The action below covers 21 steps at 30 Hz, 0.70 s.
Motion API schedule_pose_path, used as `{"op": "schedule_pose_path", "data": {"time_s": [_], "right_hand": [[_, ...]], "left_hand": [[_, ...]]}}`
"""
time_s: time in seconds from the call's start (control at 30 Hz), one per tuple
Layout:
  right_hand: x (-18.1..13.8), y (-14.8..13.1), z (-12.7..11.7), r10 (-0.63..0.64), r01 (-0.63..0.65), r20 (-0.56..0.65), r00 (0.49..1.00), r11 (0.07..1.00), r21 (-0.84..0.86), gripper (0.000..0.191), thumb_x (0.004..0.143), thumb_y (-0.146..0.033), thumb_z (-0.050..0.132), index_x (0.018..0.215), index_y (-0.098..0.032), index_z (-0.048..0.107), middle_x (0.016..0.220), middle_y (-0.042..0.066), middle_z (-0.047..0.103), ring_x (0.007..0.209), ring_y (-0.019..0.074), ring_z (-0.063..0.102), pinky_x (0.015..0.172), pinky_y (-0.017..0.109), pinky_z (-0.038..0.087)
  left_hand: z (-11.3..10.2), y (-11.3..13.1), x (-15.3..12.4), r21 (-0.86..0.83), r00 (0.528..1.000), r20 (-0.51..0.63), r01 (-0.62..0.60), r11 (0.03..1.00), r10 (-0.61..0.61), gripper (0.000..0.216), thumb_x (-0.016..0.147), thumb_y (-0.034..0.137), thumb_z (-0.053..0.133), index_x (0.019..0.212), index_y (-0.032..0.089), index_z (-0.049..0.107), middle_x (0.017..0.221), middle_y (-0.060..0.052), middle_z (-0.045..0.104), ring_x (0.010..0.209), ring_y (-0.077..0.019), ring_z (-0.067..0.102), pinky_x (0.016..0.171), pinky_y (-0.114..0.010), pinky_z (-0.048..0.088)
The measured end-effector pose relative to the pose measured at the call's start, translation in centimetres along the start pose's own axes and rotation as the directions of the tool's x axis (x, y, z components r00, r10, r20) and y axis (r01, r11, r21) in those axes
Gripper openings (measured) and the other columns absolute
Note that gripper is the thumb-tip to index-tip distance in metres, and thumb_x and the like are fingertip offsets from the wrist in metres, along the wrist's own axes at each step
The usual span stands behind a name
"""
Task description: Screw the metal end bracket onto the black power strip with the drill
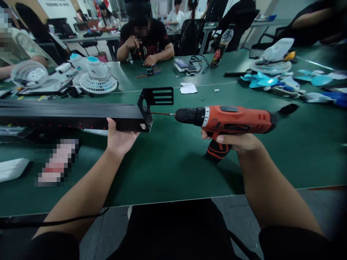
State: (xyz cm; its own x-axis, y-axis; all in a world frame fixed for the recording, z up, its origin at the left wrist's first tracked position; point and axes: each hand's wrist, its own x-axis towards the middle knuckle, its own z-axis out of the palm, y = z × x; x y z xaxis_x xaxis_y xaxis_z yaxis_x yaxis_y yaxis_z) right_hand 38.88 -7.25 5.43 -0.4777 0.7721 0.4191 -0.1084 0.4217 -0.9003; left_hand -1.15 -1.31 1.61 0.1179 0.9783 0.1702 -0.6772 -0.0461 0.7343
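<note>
My left hand (119,138) grips the underside of a long black metal unit (67,116) near its right end, holding it level above the green table (173,169). A slotted black bracket (155,97) stands at that end. My right hand (235,140) is closed round the handle of an orange and black cordless drill (230,119). The drill points left, and its thin bit (162,113) touches the bracket's side.
White desk fans (97,77) and a fan (28,74) lie at the back left, blue fan blades (260,80) and a fan grille (271,66) at the back right. A person across the table works with a screwdriver. A bottle (221,45), cables and paper scraps lie mid-table.
</note>
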Motion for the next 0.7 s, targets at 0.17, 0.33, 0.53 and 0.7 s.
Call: {"op": "schedule_pose_path", "data": {"time_s": [0.17, 0.33, 0.53, 0.7], "right_hand": [[-0.08, 0.16, -0.02, 0.009, -0.009, 0.004, 1.000, 1.000, -0.018, 0.032, 0.098, -0.046, 0.090, 0.119, -0.022, 0.083, 0.101, 0.008, 0.084, 0.092, 0.0235, 0.079, 0.087, 0.037, 0.068], [0.05, 0.02, 0.06, -0.001, 0.001, 0.000, 1.000, 0.999, -0.046, 0.030, 0.098, -0.046, 0.091, 0.111, -0.020, 0.081, 0.099, 0.007, 0.083, 0.091, 0.0223, 0.077, 0.086, 0.036, 0.066], [0.19, -0.11, 0.01, -0.006, 0.007, 0.032, 0.999, 1.000, -0.029, 0.033, 0.097, -0.044, 0.092, 0.118, -0.021, 0.080, 0.098, 0.006, 0.083, 0.089, 0.0212, 0.077, 0.082, 0.034, 0.066], [0.04, 0.15, -0.07, 0.009, -0.009, 0.002, 1.000, 1.000, 0.009, 0.035, 0.096, -0.040, 0.094, 0.121, -0.021, 0.079, 0.100, 0.007, 0.084, 0.092, 0.0217, 0.079, 0.085, 0.035, 0.067]], "left_hand": [[-0.26, -0.01, 0.14, -0.003, 1.000, -0.001, 0.002, 1.000, -0.002, 0.073, 0.096, 0.084, 0.076, 0.149, 0.033, 0.075, 0.148, -0.008, 0.081, 0.161, -0.0357, 0.060, 0.117, -0.044, 0.064], [-0.27, 0.02, 0.09, 0.000, 1.000, -0.017, 0.002, 1.000, -0.002, 0.072, 0.097, 0.084, 0.075, 0.148, 0.033, 0.076, 0.150, -0.008, 0.080, 0.159, -0.0370, 0.061, 0.116, -0.045, 0.064], [0.06, 0.19, -0.05, -0.013, 1.000, 0.012, 0.004, 1.000, -0.004, 0.073, 0.094, 0.079, 0.082, 0.150, 0.032, 0.075, 0.153, -0.009, 0.079, 0.156, -0.0358, 0.064, 0.111, -0.042, 0.067], [0.01, 0.14, -0.08, -0.011, 1.000, -0.015, 0.007, 1.000, -0.007, 0.072, 0.095, 0.080, 0.079, 0.150, 0.033, 0.075, 0.149, -0.009, 0.080, 0.158, -0.0370, 0.062, 0.114, -0.045, 0.066]]}}
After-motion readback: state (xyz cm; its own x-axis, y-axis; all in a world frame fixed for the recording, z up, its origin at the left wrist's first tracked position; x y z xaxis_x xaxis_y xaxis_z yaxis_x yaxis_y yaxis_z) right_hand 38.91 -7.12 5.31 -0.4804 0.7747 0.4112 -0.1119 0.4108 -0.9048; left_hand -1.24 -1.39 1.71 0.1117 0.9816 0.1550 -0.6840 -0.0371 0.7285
